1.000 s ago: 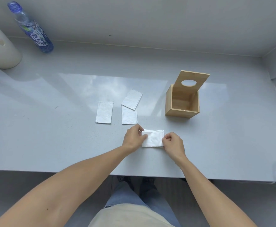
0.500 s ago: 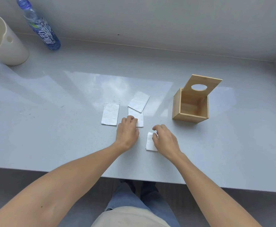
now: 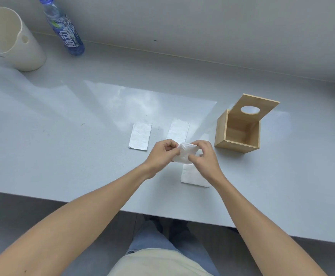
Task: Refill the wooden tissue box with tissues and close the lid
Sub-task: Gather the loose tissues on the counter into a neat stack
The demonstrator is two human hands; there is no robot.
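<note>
Tissue (image 3: 185, 154), apparently folded, is pinched between the left hand (image 3: 162, 154) and right hand (image 3: 204, 158).

both bare forearms reach forward and converge near the middle. left hand (image 3: 162, 153) and right hand (image 3: 203, 156) are raised side by side, knuckles up, fingers curled inward. thumbs and fingertips of both pinch a folded tissue (image 3: 184, 154) held between them.

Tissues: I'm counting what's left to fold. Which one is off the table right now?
The tissue pinched between left hand and right hand; the other three lie flat.
</note>
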